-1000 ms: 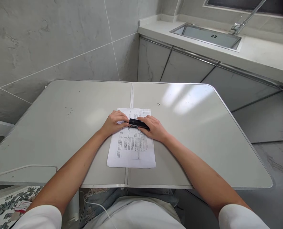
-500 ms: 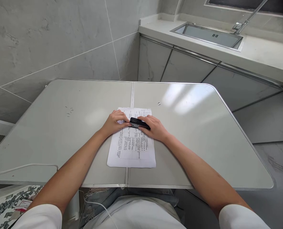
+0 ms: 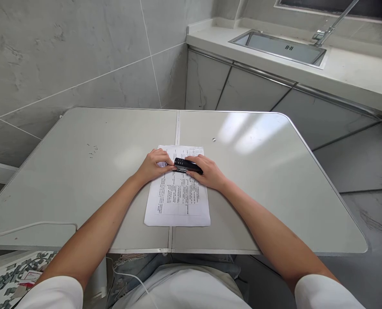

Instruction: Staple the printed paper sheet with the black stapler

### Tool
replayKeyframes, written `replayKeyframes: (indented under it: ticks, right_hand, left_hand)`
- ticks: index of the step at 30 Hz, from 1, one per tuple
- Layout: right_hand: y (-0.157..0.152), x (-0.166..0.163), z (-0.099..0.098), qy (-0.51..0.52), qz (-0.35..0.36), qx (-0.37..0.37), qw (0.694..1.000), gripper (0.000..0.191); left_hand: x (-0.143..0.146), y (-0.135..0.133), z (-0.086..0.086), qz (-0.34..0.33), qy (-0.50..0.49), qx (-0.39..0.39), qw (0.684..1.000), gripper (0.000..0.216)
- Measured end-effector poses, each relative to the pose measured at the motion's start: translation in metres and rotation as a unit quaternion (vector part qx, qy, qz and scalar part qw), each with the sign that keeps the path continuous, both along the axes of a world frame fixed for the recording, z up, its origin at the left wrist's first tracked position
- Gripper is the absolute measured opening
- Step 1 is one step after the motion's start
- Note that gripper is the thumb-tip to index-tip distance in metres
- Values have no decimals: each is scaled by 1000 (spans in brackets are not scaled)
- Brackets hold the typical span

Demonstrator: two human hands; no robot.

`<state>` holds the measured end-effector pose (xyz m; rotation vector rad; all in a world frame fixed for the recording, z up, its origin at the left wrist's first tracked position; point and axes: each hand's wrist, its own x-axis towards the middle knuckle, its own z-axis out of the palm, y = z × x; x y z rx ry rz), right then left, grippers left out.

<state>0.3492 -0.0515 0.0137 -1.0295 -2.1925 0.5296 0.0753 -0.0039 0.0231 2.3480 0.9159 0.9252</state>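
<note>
A black stapler (image 3: 188, 165) lies over a printed sheet of paper (image 3: 178, 210), its front end pointing left. My right hand (image 3: 208, 172) is wrapped round the stapler's rear half, thumb on the near side and fingers on the far side. At the front end, my left hand (image 3: 155, 165) pinches with thumb and forefinger touching the stapler's tip. Whatever sits between those fingertips is too small to make out. Part of the paper's upper area is covered by both hands and the stapler.
Several loose staples (image 3: 92, 151) are scattered on the folding table (image 3: 255, 206) at the left. A small silver piece (image 3: 214, 139) lies beyond the paper. A white cable (image 3: 33, 224) runs along the near left edge. A counter with a sink (image 3: 281, 48) stands behind at the right.
Hands, stapler and paper hold nearly the same positions. The whole view has shifted very slightly.
</note>
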Motion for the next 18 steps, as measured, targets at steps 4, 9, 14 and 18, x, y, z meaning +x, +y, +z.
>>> replayKeyframes:
  ticks: [4,9,14,18]
  right_hand:
    - [-1,0,4,22,0,-8,1000,35]
    - [-2,1,4,63,-3,-19,998,33]
    - [-2,2,1,109,-13,-28,994,35]
    - [-3,3,2,132,-19,-42,990,35]
  left_hand:
    - [-1,0,0,-18,-2,3,1000,32]
    - [0,-1,2,-33,-27,-6,999,35]
    - [1,-3,3,-35,-80,-28,996,30]
    - [0,-4,2,-29,-95,-48,994,22]
